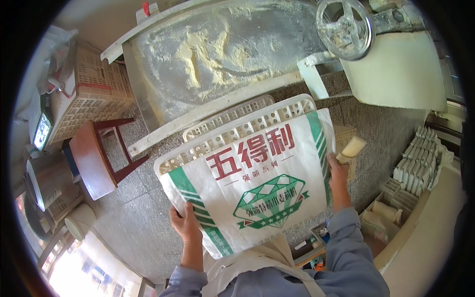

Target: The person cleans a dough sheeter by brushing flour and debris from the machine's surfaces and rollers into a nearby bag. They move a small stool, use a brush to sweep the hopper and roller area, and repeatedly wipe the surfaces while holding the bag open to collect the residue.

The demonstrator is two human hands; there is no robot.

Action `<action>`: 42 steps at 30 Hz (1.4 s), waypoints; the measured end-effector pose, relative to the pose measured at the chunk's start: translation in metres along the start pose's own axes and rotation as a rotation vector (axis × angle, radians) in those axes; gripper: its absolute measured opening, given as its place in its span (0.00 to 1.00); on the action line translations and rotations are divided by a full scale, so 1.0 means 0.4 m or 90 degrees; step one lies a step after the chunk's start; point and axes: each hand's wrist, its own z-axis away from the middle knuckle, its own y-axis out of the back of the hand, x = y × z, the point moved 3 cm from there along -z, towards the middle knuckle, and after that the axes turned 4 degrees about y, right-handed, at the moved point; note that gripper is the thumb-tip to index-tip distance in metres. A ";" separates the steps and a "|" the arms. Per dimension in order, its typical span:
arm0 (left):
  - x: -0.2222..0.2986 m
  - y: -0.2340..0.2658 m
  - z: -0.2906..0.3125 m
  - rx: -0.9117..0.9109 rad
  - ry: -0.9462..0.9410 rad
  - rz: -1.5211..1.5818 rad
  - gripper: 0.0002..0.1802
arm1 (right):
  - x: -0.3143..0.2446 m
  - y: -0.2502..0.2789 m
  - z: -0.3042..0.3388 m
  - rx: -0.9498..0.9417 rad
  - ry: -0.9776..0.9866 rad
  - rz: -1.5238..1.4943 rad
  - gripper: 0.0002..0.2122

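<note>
Sack [262,198] lay over a white perforated tray [168,164], perhaps as a cover, at the person's front, short of the flour-dusted bench [277,29]. Left hand [186,222]: grip pinched the near-left edge. Right hand [339,171]: grip closed on a pale brush [352,147] at the opposite edge; could not tell whether it also clamped the tray. Two-sided hold presumably kept it level. Sack white, lightly creased, green-striped borders, red lettering, green diamond emblem.
</note>
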 end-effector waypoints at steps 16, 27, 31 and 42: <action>-0.115 0.009 -0.075 -0.052 -0.025 0.100 0.17 | 0.101 0.014 -0.019 -0.063 0.003 -0.077 0.16; -0.055 0.019 -0.030 -0.024 -0.165 0.116 0.16 | 0.034 0.044 -0.015 -0.016 0.160 0.183 0.15; -0.039 0.029 -0.027 0.035 -0.148 -0.024 0.13 | -0.004 0.057 -0.005 0.016 0.158 0.195 0.15; -0.054 0.036 -0.059 0.059 -0.072 0.059 0.12 | -0.004 0.041 -0.092 0.078 0.303 0.514 0.17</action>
